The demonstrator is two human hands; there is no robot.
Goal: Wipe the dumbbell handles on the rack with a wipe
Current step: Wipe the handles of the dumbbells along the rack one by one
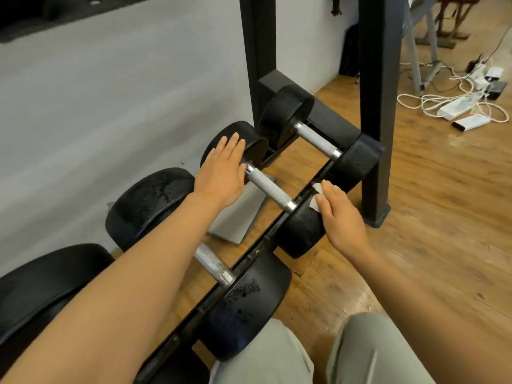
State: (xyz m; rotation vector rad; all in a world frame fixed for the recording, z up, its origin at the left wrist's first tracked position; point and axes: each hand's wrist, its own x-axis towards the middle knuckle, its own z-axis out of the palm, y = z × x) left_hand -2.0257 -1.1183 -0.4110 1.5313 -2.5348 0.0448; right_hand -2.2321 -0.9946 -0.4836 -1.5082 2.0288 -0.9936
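The left hand (221, 167) lies flat, fingers spread, on one end of a dumbbell (270, 188), likely to keep it from rolling. The right hand (339, 214) presses a white wipe (315, 195) under straight fingers on the other end. The handle (270, 188) lies bare between both hands.

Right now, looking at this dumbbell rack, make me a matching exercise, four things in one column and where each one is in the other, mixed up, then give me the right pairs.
Things
1. left hand
2. wipe
3. power strip
4. grey panel

Places
A. under the right hand's fingers, on a dumbbell's near head
B. on the wooden floor at far right, among white cables
C. flat on a dumbbell's far head, beside the wall
D. on the floor beneath the rack, below the handles

Pairs: 1-C, 2-A, 3-B, 4-D
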